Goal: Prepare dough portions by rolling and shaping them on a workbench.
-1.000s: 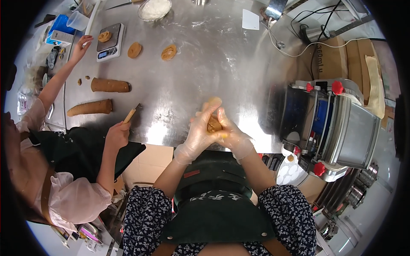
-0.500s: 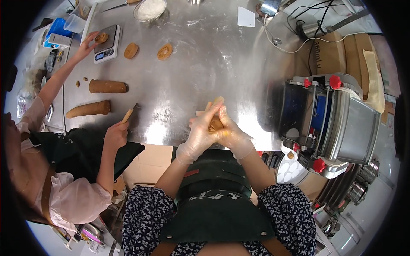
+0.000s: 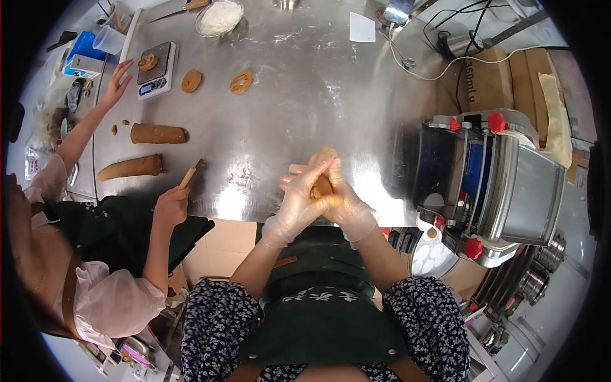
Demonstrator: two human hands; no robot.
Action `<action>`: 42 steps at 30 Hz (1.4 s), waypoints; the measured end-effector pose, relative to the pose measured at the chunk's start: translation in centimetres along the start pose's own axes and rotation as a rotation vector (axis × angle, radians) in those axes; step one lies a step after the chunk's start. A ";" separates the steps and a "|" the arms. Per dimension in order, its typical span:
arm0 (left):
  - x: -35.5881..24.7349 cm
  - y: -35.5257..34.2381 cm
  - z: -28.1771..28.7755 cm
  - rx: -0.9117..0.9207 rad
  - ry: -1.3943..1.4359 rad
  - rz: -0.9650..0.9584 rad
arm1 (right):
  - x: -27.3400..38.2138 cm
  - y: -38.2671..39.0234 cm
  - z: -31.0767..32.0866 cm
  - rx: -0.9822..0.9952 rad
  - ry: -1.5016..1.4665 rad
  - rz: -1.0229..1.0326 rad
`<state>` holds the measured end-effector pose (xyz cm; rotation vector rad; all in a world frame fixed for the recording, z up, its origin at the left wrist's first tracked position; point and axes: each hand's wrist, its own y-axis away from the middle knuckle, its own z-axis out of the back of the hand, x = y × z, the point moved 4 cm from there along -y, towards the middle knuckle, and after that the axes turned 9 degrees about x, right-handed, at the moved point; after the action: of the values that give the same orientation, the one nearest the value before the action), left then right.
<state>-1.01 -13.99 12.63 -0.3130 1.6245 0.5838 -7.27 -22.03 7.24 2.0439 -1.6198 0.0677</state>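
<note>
Both my hands wear clear plastic gloves and are cupped together over the table's near edge. Between the palms lies a lump of brown dough (image 3: 323,186), partly hidden by fingers. My left hand (image 3: 296,202) wraps it from the left, its thumb across the front. My right hand (image 3: 349,205) closes on it from the other side, the fingertips of both meeting above. Farther left on the steel table, flat dough pieces (image 3: 191,81) lie apart from one another. A co-worker's right hand (image 3: 172,205) grips a wooden-handled blade (image 3: 188,176).
A kitchen scale (image 3: 156,75) bearing a dough piece stands at far left, beside the co-worker's other hand (image 3: 117,84). Two dough logs (image 3: 158,134) lie nearer. A flour bowl (image 3: 219,18) sits at the back. Right of me stands a roller machine (image 3: 490,184) with red knobs.
The co-worker's left hand has drawn back from the dough on the scale, leaving it there. My fingers have shifted slightly around the dough lump; my hands stay in about the same place.
</note>
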 end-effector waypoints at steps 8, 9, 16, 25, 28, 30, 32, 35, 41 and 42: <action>3.1 -0.5 -3.1 -0.193 -0.179 -0.153 | 2.3 1.6 -3.0 -0.256 0.159 0.315; 0.2 -0.9 -2.6 -0.233 -0.472 -0.232 | 3.4 1.9 -2.2 -0.154 0.209 0.211; -0.1 -1.9 -3.9 -0.310 0.401 0.001 | 2.6 2.0 -0.4 -0.072 -0.016 0.140; -1.0 -3.6 -5.1 -0.215 -0.369 -0.137 | 6.1 3.4 2.1 -0.057 0.025 -0.049; -0.4 -3.8 -5.9 -0.286 0.055 -0.104 | 6.3 3.6 1.2 -0.080 0.098 -0.048; 0.9 -3.5 -6.7 -0.496 0.466 -0.064 | 5.6 3.7 0.4 -0.120 0.022 0.114; 1.3 -4.0 -8.0 -0.609 0.618 0.034 | 5.4 3.8 -0.1 -0.247 0.155 0.297; 0.7 -3.3 -7.4 -0.498 0.066 -0.012 | 5.8 3.1 1.5 -0.150 0.096 0.143; 1.4 -3.0 -5.3 -0.258 0.177 -0.091 | 5.2 2.5 3.0 0.032 0.003 -0.100; 1.5 -2.4 -5.7 -0.330 0.327 -0.044 | 4.6 2.1 1.7 0.029 -0.037 -0.008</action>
<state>-4.73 -18.87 10.98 -0.7169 1.8257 0.8002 -8.43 -27.16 8.16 2.0846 -1.6417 0.0509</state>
